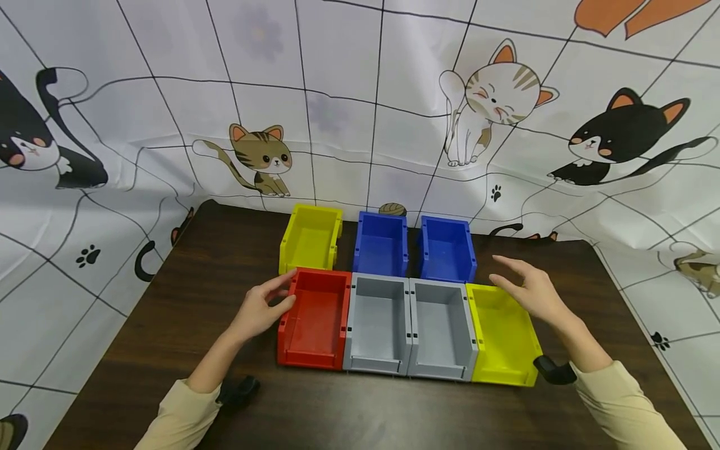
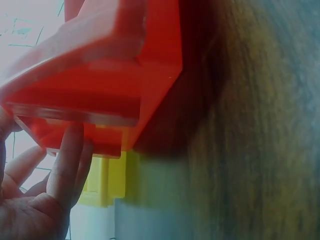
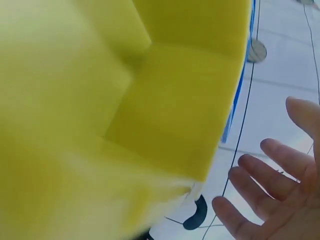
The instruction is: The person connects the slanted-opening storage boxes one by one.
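My left hand (image 1: 259, 312) is at the left side of a red plastic bin (image 1: 316, 319), fingertips right at its rear left corner. In the left wrist view its fingers (image 2: 65, 165) lie fairly straight against the outside of the red wall. On the other side, my right hand (image 1: 534, 295) is held over the right rim of a yellow bin (image 1: 503, 340), with thumb and fingers spread apart. The right wrist view shows its palm holding nothing, beside the large yellow wall (image 3: 170, 110). Two grey bins, a left one (image 1: 380, 319) and a right one (image 1: 441, 325), stand between red and yellow.
Behind the front row stand another yellow bin (image 1: 310, 240) and two blue bins, one in the middle (image 1: 381, 242) and one to the right (image 1: 448, 250). All rest on a dark wooden table (image 1: 360, 412). A cat-patterned white cloth (image 1: 337, 119) hangs along the back.
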Motion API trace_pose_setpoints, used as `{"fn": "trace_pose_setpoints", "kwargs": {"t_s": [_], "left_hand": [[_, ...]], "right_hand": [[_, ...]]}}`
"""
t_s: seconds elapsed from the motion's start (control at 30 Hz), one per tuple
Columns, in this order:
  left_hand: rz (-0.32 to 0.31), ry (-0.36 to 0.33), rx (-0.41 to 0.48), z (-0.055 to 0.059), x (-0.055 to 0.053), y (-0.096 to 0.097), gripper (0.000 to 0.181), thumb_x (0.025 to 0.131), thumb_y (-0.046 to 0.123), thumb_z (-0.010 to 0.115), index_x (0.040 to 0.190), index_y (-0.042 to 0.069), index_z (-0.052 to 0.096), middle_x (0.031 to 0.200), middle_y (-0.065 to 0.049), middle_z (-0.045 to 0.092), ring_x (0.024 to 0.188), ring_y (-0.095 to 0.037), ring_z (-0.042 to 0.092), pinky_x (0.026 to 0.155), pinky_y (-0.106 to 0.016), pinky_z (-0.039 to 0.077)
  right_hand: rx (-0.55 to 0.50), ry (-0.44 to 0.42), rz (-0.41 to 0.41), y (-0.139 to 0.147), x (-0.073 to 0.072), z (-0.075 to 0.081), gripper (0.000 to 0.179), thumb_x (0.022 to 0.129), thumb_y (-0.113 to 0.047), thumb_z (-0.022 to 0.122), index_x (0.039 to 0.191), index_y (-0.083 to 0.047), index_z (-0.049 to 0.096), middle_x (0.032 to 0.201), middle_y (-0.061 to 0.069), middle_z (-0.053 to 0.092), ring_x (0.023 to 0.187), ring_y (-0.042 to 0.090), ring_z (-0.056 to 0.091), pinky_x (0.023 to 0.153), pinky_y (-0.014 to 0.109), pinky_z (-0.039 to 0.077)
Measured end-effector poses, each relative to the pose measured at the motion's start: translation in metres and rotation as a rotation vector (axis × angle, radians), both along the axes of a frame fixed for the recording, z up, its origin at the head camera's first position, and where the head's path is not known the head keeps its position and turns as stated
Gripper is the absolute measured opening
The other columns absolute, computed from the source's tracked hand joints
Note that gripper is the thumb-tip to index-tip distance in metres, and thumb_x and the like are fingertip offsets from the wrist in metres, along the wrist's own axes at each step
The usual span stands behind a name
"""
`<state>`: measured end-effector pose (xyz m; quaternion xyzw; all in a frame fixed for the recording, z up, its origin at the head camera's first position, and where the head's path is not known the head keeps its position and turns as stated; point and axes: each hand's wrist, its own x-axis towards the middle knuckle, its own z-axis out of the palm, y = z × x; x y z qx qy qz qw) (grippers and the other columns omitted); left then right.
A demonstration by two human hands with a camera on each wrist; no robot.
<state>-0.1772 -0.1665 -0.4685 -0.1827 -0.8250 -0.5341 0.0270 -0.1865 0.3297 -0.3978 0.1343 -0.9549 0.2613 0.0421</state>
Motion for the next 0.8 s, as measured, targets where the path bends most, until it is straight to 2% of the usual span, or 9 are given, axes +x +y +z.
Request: {"fn": "trace_pose_setpoints", "kwargs": {"t_s": [0.13,0.2,0.27,0.4,0.57,0.67,0.8], "left_hand": [[0.021,-0.006,-0.014,-0.002,-0.002,-0.007,0.051,0.085,-0.007,0.062,0.134,-0.007,0.047,0.128,-0.026,0.052,0.097,-0.034,0.06,0.088,-0.045,0.046],[0.026,-0.021,-0.013,-0.002,-0.003,-0.011,0.051,0.086,-0.005,0.062,0.135,-0.005,0.046,0.128,-0.026,0.052,0.098,-0.034,0.059,0.088,-0.047,0.046],[0.029,-0.03,-0.025,0.0,-0.002,-0.015,0.051,0.086,-0.004,0.062,0.135,-0.004,0.046,0.128,-0.026,0.053,0.098,-0.034,0.06,0.088,-0.046,0.047],[0.032,-0.042,-0.038,0.003,-0.001,-0.024,0.052,0.088,-0.001,0.062,0.137,-0.002,0.046,0.127,-0.025,0.054,0.099,-0.033,0.059,0.087,-0.043,0.048],[0.035,-0.059,-0.062,0.002,-0.002,-0.038,0.053,0.089,0.001,0.061,0.139,0.001,0.044,0.127,-0.025,0.053,0.101,-0.033,0.057,0.084,-0.024,0.049],[0.028,-0.068,-0.067,0.002,-0.003,-0.045,0.053,0.09,0.001,0.06,0.14,0.002,0.043,0.128,-0.025,0.052,0.102,-0.034,0.057,0.081,-0.015,0.046],[0.02,-0.08,-0.058,0.004,-0.005,-0.052,0.054,0.09,0.001,0.06,0.14,0.002,0.042,0.13,-0.026,0.05,0.103,-0.035,0.056,0.08,-0.012,0.045]], "right_hand": [[-0.029,-0.076,-0.048,0.005,-0.015,0.007,0.052,0.095,-0.03,0.055,0.136,0.001,0.046,0.131,0.029,0.048,0.076,0.032,0.057,0.075,0.047,0.046],[-0.054,-0.124,-0.061,0.006,-0.021,0.011,0.054,0.096,-0.032,0.053,0.138,0.002,0.043,0.133,0.029,0.046,0.102,0.041,0.054,0.085,0.056,0.043],[-0.082,-0.16,-0.069,0.008,-0.027,0.014,0.056,0.097,-0.033,0.051,0.138,0.003,0.041,0.133,0.029,0.046,0.116,0.045,0.046,0.09,0.058,0.04],[-0.124,-0.193,-0.085,0.01,-0.041,0.017,0.058,0.097,-0.036,0.05,0.138,0.003,0.041,0.131,0.027,0.049,0.118,0.043,0.045,0.092,0.057,0.04],[-0.136,-0.209,-0.079,0.007,-0.059,0.016,0.057,0.097,-0.037,0.049,0.138,0.003,0.043,0.128,0.028,0.052,0.115,0.042,0.047,0.091,0.055,0.041],[-0.145,-0.249,-0.075,0.004,-0.069,0.014,0.058,0.097,-0.036,0.049,0.139,0.003,0.041,0.129,0.028,0.05,0.113,0.042,0.05,0.089,0.054,0.044],[-0.186,-0.324,-0.072,-0.001,-0.081,0.011,0.059,0.097,-0.034,0.05,0.14,0.005,0.038,0.132,0.03,0.046,0.115,0.042,0.049,0.09,0.051,0.045]]}}
